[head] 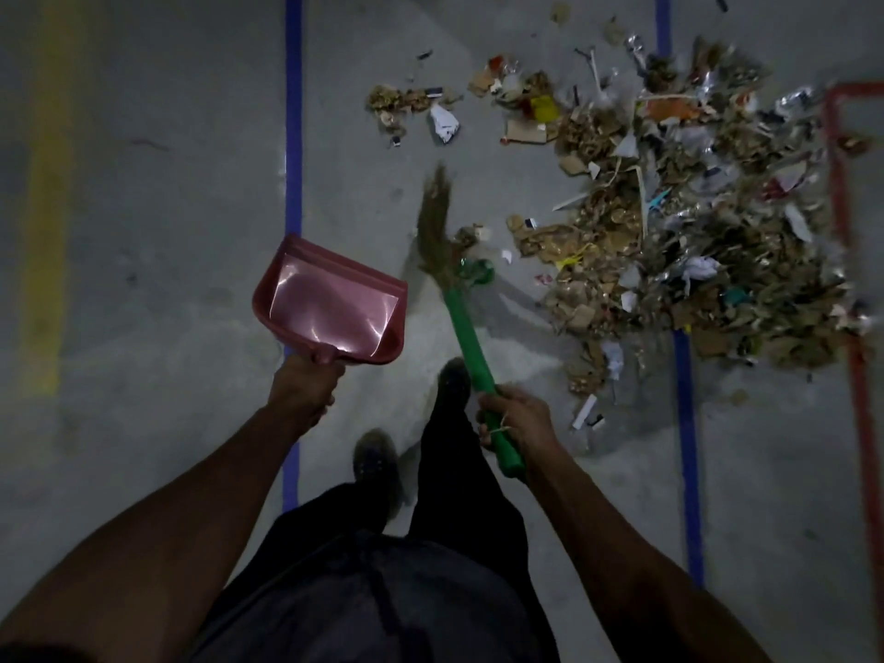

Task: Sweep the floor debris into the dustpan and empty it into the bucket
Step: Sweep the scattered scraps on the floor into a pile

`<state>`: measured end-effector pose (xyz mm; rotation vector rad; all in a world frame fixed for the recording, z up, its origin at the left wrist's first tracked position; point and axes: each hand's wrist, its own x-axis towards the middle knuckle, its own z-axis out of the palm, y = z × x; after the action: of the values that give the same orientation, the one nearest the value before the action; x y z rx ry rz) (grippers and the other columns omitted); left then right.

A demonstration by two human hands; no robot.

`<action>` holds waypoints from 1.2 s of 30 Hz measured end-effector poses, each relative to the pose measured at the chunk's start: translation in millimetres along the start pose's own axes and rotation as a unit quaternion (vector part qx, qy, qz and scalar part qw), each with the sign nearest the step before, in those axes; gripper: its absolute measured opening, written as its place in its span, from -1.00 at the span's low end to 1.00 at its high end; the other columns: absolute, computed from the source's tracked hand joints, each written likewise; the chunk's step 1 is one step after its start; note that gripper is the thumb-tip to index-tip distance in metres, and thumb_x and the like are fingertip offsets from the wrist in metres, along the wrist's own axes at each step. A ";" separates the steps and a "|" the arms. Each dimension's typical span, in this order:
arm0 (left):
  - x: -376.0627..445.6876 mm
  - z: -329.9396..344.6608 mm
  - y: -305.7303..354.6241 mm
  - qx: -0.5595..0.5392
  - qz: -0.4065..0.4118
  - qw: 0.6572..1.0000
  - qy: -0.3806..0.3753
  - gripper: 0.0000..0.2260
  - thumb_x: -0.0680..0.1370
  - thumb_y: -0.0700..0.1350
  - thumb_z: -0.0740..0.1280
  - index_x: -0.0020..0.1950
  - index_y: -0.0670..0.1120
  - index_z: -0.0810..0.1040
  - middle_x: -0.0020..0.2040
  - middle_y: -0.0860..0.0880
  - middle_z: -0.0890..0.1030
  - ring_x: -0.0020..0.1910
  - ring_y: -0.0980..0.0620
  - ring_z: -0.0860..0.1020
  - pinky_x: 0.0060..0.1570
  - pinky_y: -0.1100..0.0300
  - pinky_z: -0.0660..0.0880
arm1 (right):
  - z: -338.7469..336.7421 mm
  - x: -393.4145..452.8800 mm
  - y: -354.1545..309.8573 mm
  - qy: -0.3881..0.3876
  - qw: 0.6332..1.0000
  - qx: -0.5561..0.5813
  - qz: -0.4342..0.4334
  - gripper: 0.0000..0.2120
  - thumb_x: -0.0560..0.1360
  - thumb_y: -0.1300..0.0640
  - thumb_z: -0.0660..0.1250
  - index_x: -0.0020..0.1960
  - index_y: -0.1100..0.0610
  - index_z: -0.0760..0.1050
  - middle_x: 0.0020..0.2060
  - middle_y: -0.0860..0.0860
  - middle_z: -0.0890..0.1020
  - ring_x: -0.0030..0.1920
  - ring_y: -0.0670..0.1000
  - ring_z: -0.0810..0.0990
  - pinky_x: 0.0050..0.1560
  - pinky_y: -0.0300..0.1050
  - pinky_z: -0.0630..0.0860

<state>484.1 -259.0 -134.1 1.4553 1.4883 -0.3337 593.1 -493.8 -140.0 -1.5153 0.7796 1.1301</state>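
Debris (669, 203): heaped at far right of the floor, beyond and to the right of both hands; loose mix of brown leaves, cardboard scraps, paper and foil.
Broom (459, 299): green handle clasped in the right hand (516, 418); long axis runs from near right up to far left, bristles just left of the heap's near edge (blurred).
Dustpan (330, 303): pink, looks empty, handle gripped by the left hand (301, 390); raised, mouth facing far, left of the broom.
Nearer hand: right.
Bucket: not in view.

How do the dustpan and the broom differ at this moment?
The dustpan is pink and held by the left hand; the broom has a green handle and is held by the right hand. The dustpan holds nothing; the broom's bristles reach toward the debris. Both are gripped by their handles.
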 end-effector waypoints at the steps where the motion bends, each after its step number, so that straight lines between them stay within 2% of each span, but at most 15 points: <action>1: -4.1 -4.5 -6.3 -0.001 0.001 1.000 -0.001 -0.90 0.50 -0.14 0.35 -0.19 -0.14 0.50 -0.38 -0.11 0.49 -0.55 0.00 0.40 -0.63 0.34 0.26 | -3.3 -1.2 5.1 0.006 1.000 -0.020 0.010 -0.90 0.48 0.36 0.36 0.00 0.32 0.54 -0.40 0.20 0.50 -0.55 0.06 0.44 -0.57 -0.20 0.39; 3: -8.6 -13.4 -18.4 -0.009 0.002 1.000 -0.008 -0.92 0.49 -0.15 0.36 -0.16 -0.14 0.51 -0.35 -0.11 0.50 -0.53 0.00 0.41 -0.61 0.32 0.28 | -16.7 5.7 7.1 0.026 0.999 -0.017 0.030 -0.97 0.51 0.36 0.30 -0.09 0.32 0.51 -0.44 0.17 0.47 -0.58 0.04 0.41 -0.58 -0.22 0.36; 6: -13.8 -26.1 -35.8 -0.001 -0.002 1.000 -0.014 -0.88 0.48 -0.14 0.37 -0.21 -0.16 0.50 -0.36 -0.13 0.49 -0.55 -0.01 0.40 -0.62 0.32 0.27 | -41.6 26.6 -2.6 0.074 0.995 0.038 0.055 -0.91 0.55 0.28 0.27 -0.13 0.27 0.44 -0.45 0.13 0.45 -0.56 0.03 0.42 -0.60 -0.22 0.35; 10: -16.5 -39.0 -51.7 -0.005 0.004 1.000 -0.013 -0.84 0.48 -0.15 0.38 -0.25 -0.17 0.49 -0.36 -0.16 0.49 -0.53 -0.03 0.40 -0.66 0.34 0.24 | -44.9 27.4 -6.1 0.097 0.992 0.072 -0.028 -0.78 0.59 0.27 0.20 -0.23 0.21 0.38 -0.56 0.06 0.41 -0.65 -0.04 0.39 -0.65 -0.29 0.30; 13: -20.1 -47.2 -61.6 0.009 0.006 1.000 -0.017 -0.83 0.46 -0.13 0.39 -0.24 -0.21 0.51 -0.41 -0.17 0.48 -0.56 -0.02 0.37 -0.66 0.34 0.24 | -31.5 8.9 20.1 0.078 0.991 0.087 -0.059 -0.91 0.56 0.29 0.28 -0.13 0.22 0.44 -0.43 0.10 0.42 -0.62 -0.02 0.41 -0.62 -0.25 0.36; 15: -22.5 -52.6 -65.3 0.018 0.011 1.000 -0.018 -0.84 0.46 -0.14 0.38 -0.23 -0.21 0.51 -0.41 -0.17 0.47 -0.56 -0.02 0.37 -0.66 0.33 0.24 | -15.9 -7.7 41.2 0.065 0.993 0.070 -0.074 -0.97 0.53 0.30 0.33 -0.05 0.22 0.49 -0.46 0.09 0.47 -0.60 0.00 0.42 -0.60 -0.23 0.37; 19: -19.7 -62.5 -77.1 0.026 0.030 0.999 -0.019 -0.93 0.45 -0.16 0.37 -0.16 -0.16 0.55 -0.33 -0.16 0.50 -0.49 -0.05 0.43 -0.59 0.28 0.29 | 26.8 -39.1 76.3 0.032 0.990 -0.033 -0.132 -0.87 0.46 0.37 0.38 -0.01 0.24 0.59 -0.42 0.15 0.55 -0.52 0.04 0.49 -0.51 -0.19 0.43; 21: -16.3 -68.2 -84.9 0.031 0.034 0.999 -0.015 -0.92 0.45 -0.18 0.36 -0.10 -0.16 0.55 -0.29 -0.17 0.52 -0.47 -0.05 0.44 -0.56 0.28 0.31 | 43.6 -39.3 89.3 0.031 0.982 -0.108 -0.150 -0.76 0.43 0.37 0.42 0.08 0.21 0.60 -0.43 0.04 0.60 -0.51 -0.06 0.53 -0.43 -0.21 0.47; 23: -10.5 -75.3 -94.7 0.030 0.029 0.999 -0.012 -0.87 0.44 -0.17 0.37 -0.07 -0.19 0.56 -0.27 -0.16 0.52 -0.47 -0.05 0.44 -0.57 0.28 0.32 | 56.0 -31.6 96.0 0.030 0.980 -0.136 -0.142 -0.71 0.42 0.38 0.43 0.12 0.21 0.58 -0.48 -0.05 0.58 -0.56 -0.16 0.51 -0.46 -0.28 0.46; 25: -5.1 -83.2 -104.7 0.028 0.027 0.999 -0.010 -0.81 0.39 -0.09 0.39 -0.07 -0.16 0.59 -0.30 -0.14 0.53 -0.49 -0.05 0.46 -0.53 0.26 0.36 | 62.9 -25.3 91.9 0.044 0.985 -0.119 -0.115 -0.77 0.42 0.40 0.42 0.07 0.29 0.58 -0.46 0.04 0.55 -0.62 -0.15 0.48 -0.55 -0.29 0.44; 27: 0.2 -90.5 -115.2 0.038 0.025 0.999 -0.009 -0.79 0.34 -0.02 0.41 -0.13 -0.12 0.60 -0.35 -0.13 0.54 -0.49 -0.07 0.47 -0.48 0.22 0.38 | 63.9 -15.8 78.7 0.068 0.991 -0.077 -0.081 -0.94 0.43 0.41 0.40 -0.10 0.37 0.55 -0.42 0.13 0.51 -0.65 -0.06 0.46 -0.60 -0.26 0.42; 29: 3.0 -94.9 -122.1 0.023 0.021 0.999 -0.013 -0.84 0.36 -0.05 0.40 -0.17 -0.13 0.59 -0.40 -0.12 0.52 -0.51 -0.06 0.45 -0.52 0.24 0.35 | 59.9 -3.0 62.3 0.108 0.992 -0.022 -0.060 -0.92 0.44 0.39 0.39 -0.21 0.32 0.51 -0.40 0.19 0.50 -0.58 0.04 0.49 -0.52 -0.18 0.46; 32: 4.4 -99.2 -127.9 0.006 0.020 1.000 -0.014 -0.84 0.36 -0.06 0.38 -0.17 -0.13 0.61 -0.43 -0.10 0.52 -0.50 -0.05 0.46 -0.47 0.21 0.37 | 58.8 4.9 53.7 0.140 0.987 0.039 -0.061 -0.92 0.43 0.37 0.38 -0.10 0.33 0.50 -0.39 0.18 0.50 -0.46 0.09 0.48 -0.38 -0.08 0.44; 33: 3.7 -100.5 -128.9 0.004 0.019 1.000 -0.011 -0.83 0.36 -0.05 0.40 -0.18 -0.14 0.61 -0.42 -0.10 0.53 -0.48 -0.05 0.47 -0.44 0.19 0.38 | 62.4 0.3 56.6 0.132 0.987 0.051 -0.070 -0.96 0.44 0.39 0.35 -0.12 0.32 0.50 -0.44 0.16 0.49 -0.49 0.07 0.47 -0.41 -0.09 0.43; 36: -3.0 -100.9 -129.3 -0.010 0.007 1.000 -0.014 -0.85 0.38 -0.06 0.44 -0.20 -0.13 0.58 -0.40 -0.11 0.54 -0.47 -0.06 0.48 -0.48 0.23 0.37 | 73.9 -23.9 74.9 0.082 0.991 0.046 -0.097 -0.89 0.49 0.42 0.29 -0.17 0.27 0.47 -0.53 0.09 0.43 -0.61 0.02 0.40 -0.54 -0.20 0.38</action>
<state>326.1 -215.2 -138.8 1.4390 1.4536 -0.3283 498.2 -442.6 -144.9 -1.5829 0.7666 0.8229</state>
